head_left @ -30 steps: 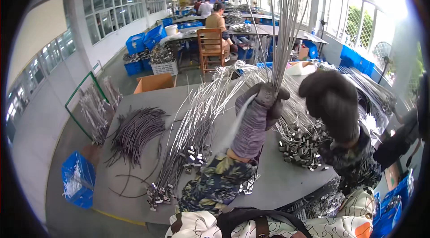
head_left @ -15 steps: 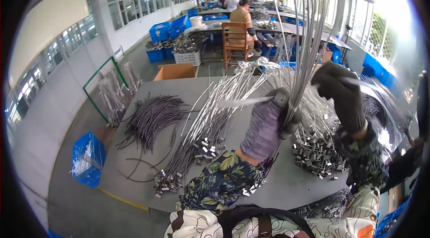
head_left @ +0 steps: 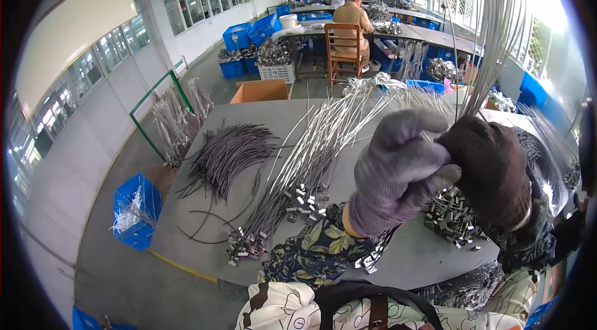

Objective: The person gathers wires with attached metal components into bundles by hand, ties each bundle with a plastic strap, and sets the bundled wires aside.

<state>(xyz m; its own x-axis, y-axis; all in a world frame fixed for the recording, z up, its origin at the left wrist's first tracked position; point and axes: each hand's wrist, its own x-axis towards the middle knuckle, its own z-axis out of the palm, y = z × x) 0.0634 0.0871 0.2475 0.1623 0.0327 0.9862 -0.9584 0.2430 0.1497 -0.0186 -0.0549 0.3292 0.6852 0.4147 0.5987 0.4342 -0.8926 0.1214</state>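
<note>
- closest in, floral-print sleeve [head_left: 317, 252] leading up to the left hand [head_left: 398, 171] in a grey-purple knit glove, fingers curled shut around a bundle of thin silvery wires [head_left: 491, 38].
- right hand [head_left: 494, 174] in a dark knit glove pressed against the left, wrapped closed on the same bundle; wires rising from the two fists toward the top edge, raised above the grey flat tabletop [head_left: 205, 230].
- probably best to keep both fists tight and close together, letting the strands hang straight so none slip or kink.
- just under the hands, loose pile of small boxy metal connectors [head_left: 451, 221], dull and angular, lying on the table.
- further left, fanned sheaf of stiff silver wires with metal end clips [head_left: 298, 168], shiny and straight.
- beyond that, heap of dark matte cables [head_left: 227, 153], limp and curving.
- off the table at left, blue slotted plastic crate [head_left: 135, 209] on the floor.
- past the far edge, open brown cardboard box [head_left: 260, 91].
- far back, person seated on a wooden slatted chair [head_left: 344, 44], stacked blue plastic bins [head_left: 249, 35] near the windows.
</note>
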